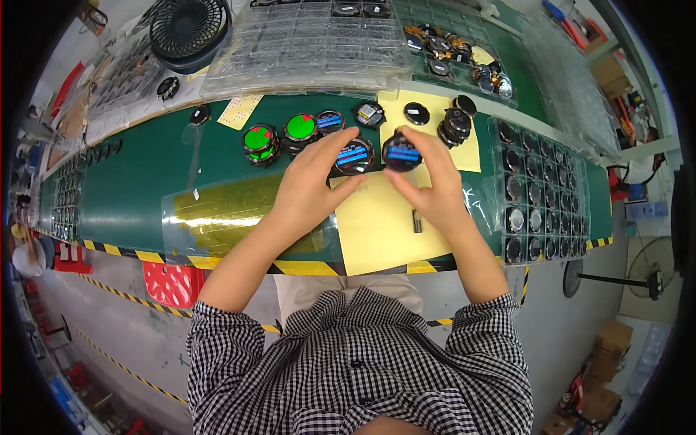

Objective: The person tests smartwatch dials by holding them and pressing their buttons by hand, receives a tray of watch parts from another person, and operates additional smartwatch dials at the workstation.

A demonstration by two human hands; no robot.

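Note:
My left hand [313,187] holds a round watch module [354,156] by its edge, thumb below and fingers above, its screen lit with blue lines. In my right hand [433,181] is a second round module [402,152], also lit blue and slightly blurred. The two modules are a short gap apart. Just behind them lie another lit module [330,122] and one showing its inner parts [369,114]. Left of these stand stacks with green screens [300,127] and green-and-red screens [259,141]. A dark stack [455,126] and a single black disc [417,113] rest at the right on yellow paper [464,156].
A clear tray [497,190] of round modules lies at the right. Stacked plastic trays [304,51] and a black fan [190,32] stand at the back. Yellow film [225,217] covers the front left; a small black cylinder [417,221] lies on yellow paper [377,243].

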